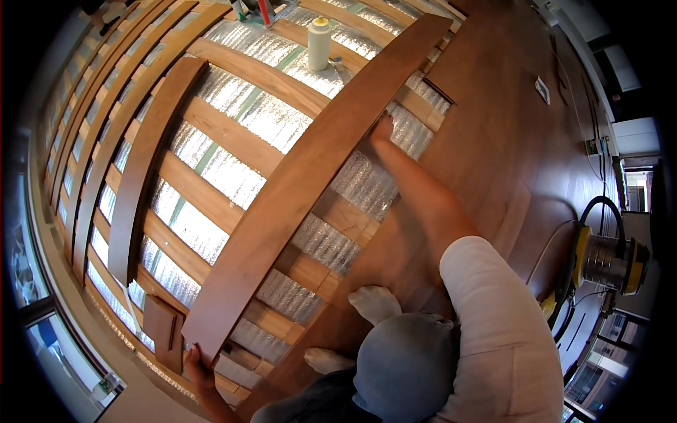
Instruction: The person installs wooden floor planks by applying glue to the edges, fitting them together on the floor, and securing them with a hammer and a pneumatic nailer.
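A long brown floorboard lies at a slant over wooden battens and silver foil underlay. My left hand is closed around the corner of its near end, thumb on top. Farther up, my right hand grips the board's right long edge, its fingers partly hidden beneath it. Between this board and the laid brown floor runs a strip of bare battens and foil. Close to my left hand rest short board offcuts.
Several loose floorboards lie across the battens on the left. A pale bottle with a yellow cap stands on the foil ahead. On the right is a yellow and metal vacuum cleaner with a black hose. My socked feet rest on the laid floor.
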### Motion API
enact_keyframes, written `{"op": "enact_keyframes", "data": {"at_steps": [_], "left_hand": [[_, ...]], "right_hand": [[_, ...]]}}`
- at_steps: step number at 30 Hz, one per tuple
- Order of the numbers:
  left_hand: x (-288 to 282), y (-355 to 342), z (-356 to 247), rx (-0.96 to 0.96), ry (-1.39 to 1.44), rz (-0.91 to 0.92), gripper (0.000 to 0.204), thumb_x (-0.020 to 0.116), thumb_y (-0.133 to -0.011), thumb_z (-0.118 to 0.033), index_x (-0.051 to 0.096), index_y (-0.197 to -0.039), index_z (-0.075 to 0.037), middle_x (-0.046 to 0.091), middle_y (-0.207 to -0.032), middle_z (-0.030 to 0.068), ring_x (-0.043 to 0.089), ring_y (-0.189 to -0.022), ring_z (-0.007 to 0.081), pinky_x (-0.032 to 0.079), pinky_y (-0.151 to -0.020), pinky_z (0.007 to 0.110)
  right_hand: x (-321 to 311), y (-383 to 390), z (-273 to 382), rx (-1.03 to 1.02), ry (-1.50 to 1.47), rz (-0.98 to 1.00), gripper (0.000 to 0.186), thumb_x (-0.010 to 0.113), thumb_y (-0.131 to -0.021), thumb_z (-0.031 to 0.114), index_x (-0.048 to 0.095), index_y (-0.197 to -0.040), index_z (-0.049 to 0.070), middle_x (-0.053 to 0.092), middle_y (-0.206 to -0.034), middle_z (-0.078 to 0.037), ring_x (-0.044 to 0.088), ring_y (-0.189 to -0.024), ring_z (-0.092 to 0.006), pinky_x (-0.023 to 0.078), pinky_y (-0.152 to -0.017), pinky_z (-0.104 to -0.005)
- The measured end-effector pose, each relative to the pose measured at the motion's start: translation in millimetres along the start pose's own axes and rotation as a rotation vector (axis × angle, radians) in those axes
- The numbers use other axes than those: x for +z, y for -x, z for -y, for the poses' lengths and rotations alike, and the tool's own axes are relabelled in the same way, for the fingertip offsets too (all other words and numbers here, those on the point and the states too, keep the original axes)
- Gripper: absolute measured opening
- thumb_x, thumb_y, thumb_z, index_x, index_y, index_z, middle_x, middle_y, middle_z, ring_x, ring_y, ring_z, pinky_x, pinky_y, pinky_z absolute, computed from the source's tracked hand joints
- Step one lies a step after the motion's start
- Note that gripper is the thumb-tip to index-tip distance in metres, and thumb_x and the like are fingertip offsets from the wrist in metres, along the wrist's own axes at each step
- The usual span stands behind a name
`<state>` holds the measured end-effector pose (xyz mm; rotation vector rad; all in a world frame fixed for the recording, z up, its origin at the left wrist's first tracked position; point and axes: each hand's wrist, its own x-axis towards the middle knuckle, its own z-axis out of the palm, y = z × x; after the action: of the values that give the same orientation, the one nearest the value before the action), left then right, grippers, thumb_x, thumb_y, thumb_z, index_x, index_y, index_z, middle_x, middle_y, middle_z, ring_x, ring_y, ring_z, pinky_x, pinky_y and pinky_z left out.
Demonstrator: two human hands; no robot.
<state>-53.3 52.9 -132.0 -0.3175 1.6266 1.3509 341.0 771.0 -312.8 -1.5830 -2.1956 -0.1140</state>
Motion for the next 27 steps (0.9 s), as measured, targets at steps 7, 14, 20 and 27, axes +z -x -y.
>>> {"op": "enact_keyframes", "data": {"at_steps": [7,14,20,27], "left_hand": [[13.5,-25.4,0.7,0.109,0.093,0.039,0.041,0.055,-0.105,-0.027,0.054,-0.135,0.000,0.061,-0.128,0.0087,0.058,-0.117,0.0238,0.048,-0.100,0.040],[17.7,-32.2,-6.5,0.177,0.017,0.035,0.051,0.053,-0.106,-0.031,0.043,-0.149,-0.005,0.054,-0.143,0.0101,0.054,-0.129,0.0272,0.049,-0.103,0.044],[20.4,-60.0,8.3,0.213,0.015,0.020,0.049,0.051,-0.107,-0.026,0.043,-0.149,-0.004,0.054,-0.144,0.0105,0.054,-0.129,0.0275,0.046,-0.106,0.043],[-6.1,-86.0,32.1,0.252,0.072,0.125,0.048,0.051,-0.106,-0.030,0.045,-0.146,-0.003,0.052,-0.145,0.0098,0.051,-0.133,0.0251,0.040,-0.111,0.040]], "right_hand": [[-75.4,-6.1,-45.9,0.644,-0.759,0.306,0.030,0.074,-0.091,0.025,0.065,-0.106,0.002,0.066,-0.088,-0.007,0.062,-0.076,-0.0193,0.050,-0.063,-0.0351],[-185.4,81.9,-150.1,0.759,-1.097,0.340,0.022,0.065,-0.098,0.034,0.065,-0.093,0.012,0.063,-0.076,0.000,0.056,-0.064,-0.0113,0.042,-0.057,-0.0270],[-225.7,172.5,-226.8,0.963,-0.842,0.093,0.036,0.060,-0.100,0.047,0.067,-0.090,0.013,0.062,-0.075,0.000,0.056,-0.063,-0.0110,0.040,-0.052,-0.0290],[-199.5,211.4,-236.5,0.816,-0.138,-0.095,0.036,0.065,-0.097,0.037,0.070,-0.105,0.003,0.066,-0.081,-0.007,0.061,-0.072,-0.0179,0.050,-0.068,-0.0331]]}}
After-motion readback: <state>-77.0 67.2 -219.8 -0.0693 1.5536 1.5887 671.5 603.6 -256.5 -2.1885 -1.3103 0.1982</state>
